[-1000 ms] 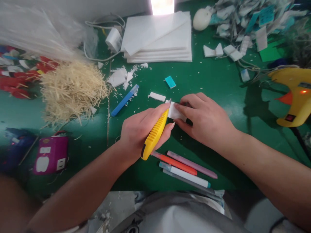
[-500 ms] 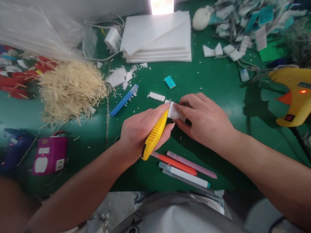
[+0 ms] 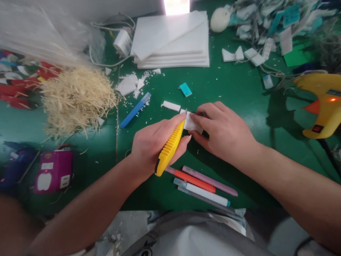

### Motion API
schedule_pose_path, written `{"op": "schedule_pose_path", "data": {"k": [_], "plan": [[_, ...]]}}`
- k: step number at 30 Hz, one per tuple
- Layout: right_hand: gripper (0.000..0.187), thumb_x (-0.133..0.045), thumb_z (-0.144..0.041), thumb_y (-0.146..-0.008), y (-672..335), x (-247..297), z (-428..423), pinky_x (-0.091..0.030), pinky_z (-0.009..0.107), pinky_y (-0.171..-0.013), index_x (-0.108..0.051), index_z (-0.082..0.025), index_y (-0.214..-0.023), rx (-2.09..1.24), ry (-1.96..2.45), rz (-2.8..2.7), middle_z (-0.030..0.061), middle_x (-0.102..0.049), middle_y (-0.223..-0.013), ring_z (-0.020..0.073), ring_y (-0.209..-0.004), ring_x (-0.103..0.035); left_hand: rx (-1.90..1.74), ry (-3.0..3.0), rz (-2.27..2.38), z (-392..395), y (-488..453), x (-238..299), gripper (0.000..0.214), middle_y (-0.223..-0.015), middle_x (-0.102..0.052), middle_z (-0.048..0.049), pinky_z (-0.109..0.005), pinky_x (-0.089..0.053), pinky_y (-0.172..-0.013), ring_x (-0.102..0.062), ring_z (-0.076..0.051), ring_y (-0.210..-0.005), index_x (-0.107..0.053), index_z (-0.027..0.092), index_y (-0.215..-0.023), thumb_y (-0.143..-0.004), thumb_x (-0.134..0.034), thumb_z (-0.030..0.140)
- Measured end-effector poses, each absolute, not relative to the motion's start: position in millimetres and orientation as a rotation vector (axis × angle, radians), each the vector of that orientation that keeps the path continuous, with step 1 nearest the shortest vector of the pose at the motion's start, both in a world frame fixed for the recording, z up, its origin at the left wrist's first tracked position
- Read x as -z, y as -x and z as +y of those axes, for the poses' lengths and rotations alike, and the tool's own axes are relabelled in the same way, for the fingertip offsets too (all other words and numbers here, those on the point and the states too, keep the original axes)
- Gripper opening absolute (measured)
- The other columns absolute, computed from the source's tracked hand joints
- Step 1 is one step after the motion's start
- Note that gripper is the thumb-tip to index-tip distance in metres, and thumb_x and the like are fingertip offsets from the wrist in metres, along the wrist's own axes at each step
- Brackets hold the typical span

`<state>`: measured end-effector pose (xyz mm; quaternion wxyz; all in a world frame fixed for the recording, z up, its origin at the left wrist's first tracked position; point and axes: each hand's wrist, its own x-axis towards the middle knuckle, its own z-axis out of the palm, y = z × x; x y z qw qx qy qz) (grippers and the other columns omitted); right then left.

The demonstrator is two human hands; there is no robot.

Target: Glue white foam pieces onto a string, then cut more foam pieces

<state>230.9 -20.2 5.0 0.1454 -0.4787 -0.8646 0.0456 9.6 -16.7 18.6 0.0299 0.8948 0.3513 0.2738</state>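
Observation:
My left hand (image 3: 153, 142) is wrapped round a yellow utility knife (image 3: 169, 149), its tip at the left part of a small white foam piece (image 3: 192, 123). The fingertips of my right hand (image 3: 223, 126) press that piece against the green table from the right. A narrow white strip (image 3: 171, 106) lies just beyond the knife tip, and a small turquoise block (image 3: 185, 89) rests farther back. To the left is a blue stick (image 3: 135, 110) among white crumbs. Between my forearms lie several markers, one of them orange (image 3: 194, 179).
White foam sheets (image 3: 173, 42) are stacked at the back under a bright lamp. A straw heap (image 3: 80, 101) and a purple box (image 3: 54, 170) are on the left. On the right stands a yellow glue gun (image 3: 323, 106), with a scrap pile (image 3: 266, 25) behind it.
Almost nothing differs. The whole view has shifted very slightly, while both hands, the utility knife and the white piece keep their places relative to each other.

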Motion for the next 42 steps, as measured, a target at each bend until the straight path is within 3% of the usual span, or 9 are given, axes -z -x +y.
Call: {"op": "schedule_pose_path", "data": {"k": [9, 18, 25, 31, 35, 42], "plan": [[0.029, -0.056, -0.025, -0.101, -230.5, -4.2, -21.4, -0.053, 0.043, -0.076, -0.077, -0.011, -0.115, -0.095, 1.362, -2.492, 0.0199, -0.073, -0.112, 0.0308, -0.097, -0.059, -0.861, -2.802, 1.058, -14.3, -10.3, -16.2, 0.029, -0.104, -0.084, -0.0088, -0.028, -0.067, -0.072, -0.082, -0.02, -0.083, -0.065, 0.013, -0.127, -0.102, -0.062, 0.026], [0.029, -0.054, -0.024, -0.102, -228.6, -3.7, -21.6, -0.056, 0.046, -0.081, -0.077, -0.012, -0.115, -0.212, 1.39, -2.446, 0.0195, -0.071, -0.112, 0.0302, -0.099, -0.057, -0.835, -2.797, 1.054, -13.5, -12.3, -17.4, 0.03, -0.102, -0.084, -0.0065, -0.031, -0.068, -0.07, -0.081, -0.021, -0.082, -0.063, 0.02, -0.132, -0.102, -0.059, 0.024], [0.029, -0.053, -0.022, -0.102, -226.0, -2.7, -23.1, -0.057, 0.044, -0.079, -0.078, -0.008, -0.108, -0.137, 1.359, -2.422, 0.0207, -0.072, -0.108, 0.0292, -0.094, -0.058, -0.777, -2.783, 1.062, -17.3, -11.7, -22.6, 0.032, -0.103, -0.084, -0.0059, -0.031, -0.07, -0.077, -0.082, -0.021, -0.086, -0.065, 0.022, -0.132, -0.101, -0.059, 0.022], [0.027, -0.054, -0.025, -0.101, -227.7, -2.1, -23.3, -0.055, 0.043, -0.081, -0.077, -0.013, -0.11, -0.18, 1.401, -2.416, 0.0177, -0.069, -0.111, 0.0286, -0.097, -0.056, -0.823, -2.811, 1.04, -17.8, -11.5, -22.8, 0.028, -0.096, -0.083, -0.0076, -0.03, -0.068, -0.071, -0.08, -0.02, -0.077, -0.066, 0.015, -0.127, -0.101, -0.059, 0.022], [0.028, -0.054, -0.025, -0.102, -228.2, -1.6, -23.0, -0.055, 0.043, -0.08, -0.077, -0.014, -0.11, -0.201, 1.403, -2.411, 0.0177, -0.069, -0.112, 0.0286, -0.098, -0.056, -0.768, -2.817, 1.07, -18.6, -10.8, -24.2, 0.029, -0.095, -0.083, -0.0052, -0.029, -0.067, -0.07, -0.08, -0.02, -0.076, -0.066, 0.02, -0.128, -0.101, -0.057, 0.023], [0.026, -0.056, -0.023, -0.1, -227.5, -2.4, -23.4, -0.056, 0.045, -0.081, -0.078, -0.013, -0.11, -0.228, 1.398, -2.402, 0.0189, -0.069, -0.112, 0.0295, -0.098, -0.057, -0.733, -2.85, 1.075, -20.5, -8.8, -25.6, 0.029, -0.091, -0.082, -0.0056, -0.03, -0.065, -0.063, -0.077, -0.02, -0.07, -0.067, 0.016, -0.126, -0.1, -0.056, 0.022]]}}
